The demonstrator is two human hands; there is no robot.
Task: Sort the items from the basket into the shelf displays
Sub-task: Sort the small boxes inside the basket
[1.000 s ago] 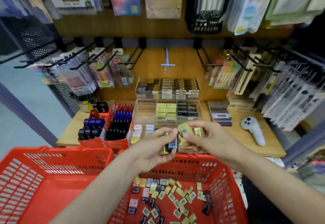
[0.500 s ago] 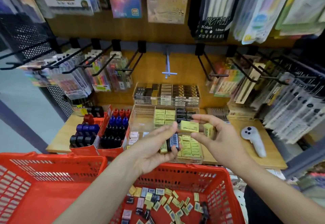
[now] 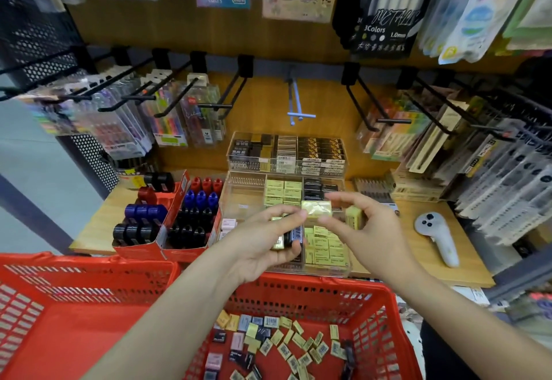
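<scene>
So nearest to the camera, the red basket (image 3: 385, 314) still has a pile of loose erasers (image 3: 286, 346) on its floor, yellow ones mixed with black and pink, so there's plenty left to sort.

Just past its far rim, the left hand (image 3: 263, 245) is curled around a small handful of erasers, a black barcoded one and some gold ones showing between the fingers. The right hand (image 3: 358, 230) pinches one yellow eraser (image 3: 316, 208) between thumb and fingertips, with what looks like another tucked further back in the hand.

Right under both hands sits the clear tray (image 3: 239, 200), with rows of yellow erasers in the near right section and more yellow plus black further back.

My take: match colour before dropping, lay it flat in line with the row already there, label up, and feed one at a time from the left hand instead of dumping.

Further back there's a second clear box (image 3: 286, 152) of dark packs, probably where the black ones belong.
</scene>
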